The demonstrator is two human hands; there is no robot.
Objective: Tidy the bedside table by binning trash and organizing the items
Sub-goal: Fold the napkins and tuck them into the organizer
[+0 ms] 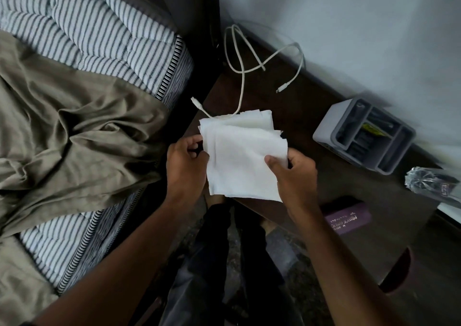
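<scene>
Tissues, a white stack of folded sheets, sit between both hands above the near edge of the dark wooden table. The left hand pinches the stack's left edge with curled fingers; the right hand clamps the right side, thumb pressed on top of the sheets.

Behind the stack a white charging cable sprawls in loose loops over the back of the table, one plug end hanging off the left edge, the other lying free on the wood. Part of it runs under the tissues and is hidden there. To the right, against the pale wall, stands a grey compartmented organizer with a yellow item in one slot; what else it holds is too dark to tell. Just right of that lies a crumpled clear plastic wrapper. Nearer the person, a purple box with light lettering rests flat on the table, partly covered by the right forearm.

Left of the table is a bed with a striped quilt and a rumpled khaki sheet over it. Below, the person's dark trousers and bare feet stand on a speckled floor.
</scene>
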